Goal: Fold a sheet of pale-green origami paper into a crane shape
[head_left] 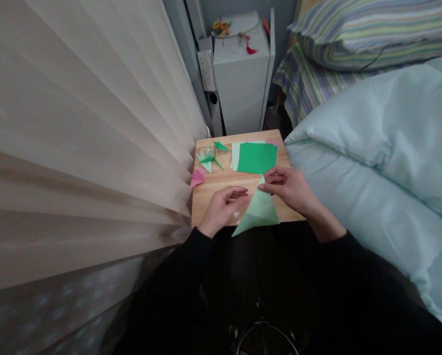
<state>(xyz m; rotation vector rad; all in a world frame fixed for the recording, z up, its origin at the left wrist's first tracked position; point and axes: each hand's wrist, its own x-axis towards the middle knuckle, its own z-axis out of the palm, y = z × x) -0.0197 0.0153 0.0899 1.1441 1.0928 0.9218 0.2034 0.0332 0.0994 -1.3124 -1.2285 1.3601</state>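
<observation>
Table (221, 180), wooden, between curtain (95, 123) and duvet (372, 128); paper (262, 209) overhanging.

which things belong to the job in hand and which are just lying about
In the job: folded pale green paper, pinched by right hand; wooden table; likely paper sheets, folded figures.
Just around: striped pillow, quilt, white cabinet, red tassel.
</observation>
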